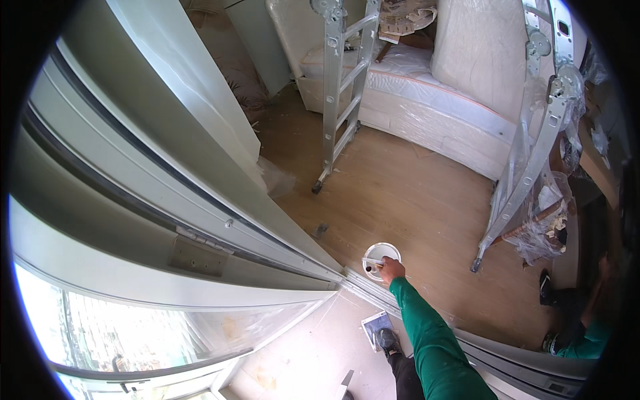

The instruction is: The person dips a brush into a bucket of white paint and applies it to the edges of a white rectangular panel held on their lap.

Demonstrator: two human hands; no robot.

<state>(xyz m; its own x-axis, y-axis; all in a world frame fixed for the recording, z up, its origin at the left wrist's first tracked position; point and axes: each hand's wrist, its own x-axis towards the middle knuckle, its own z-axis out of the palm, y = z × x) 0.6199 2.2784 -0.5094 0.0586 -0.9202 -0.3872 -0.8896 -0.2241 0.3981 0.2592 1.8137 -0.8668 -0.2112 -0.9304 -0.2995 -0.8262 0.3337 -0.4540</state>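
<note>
My right hand, at the end of a green sleeve, reaches over a round white bucket on the wooden floor. Its fingers are closed on a pale, narrow tool that lies across the bucket's opening. A small dark spot shows beside the tool; its kind is too small to make out. The bucket stands just beyond the door track. My left hand is out of view. Below the track, my dark shoe rests on a flat, pale-edged rectangular thing on light tiles.
An aluminium folding ladder has legs on both sides of the room, the right one near plastic-wrapped items. Behind stands a wrapped bed. Large pale door frames fill the left. A person's green sleeve shows at far right, possibly reflected.
</note>
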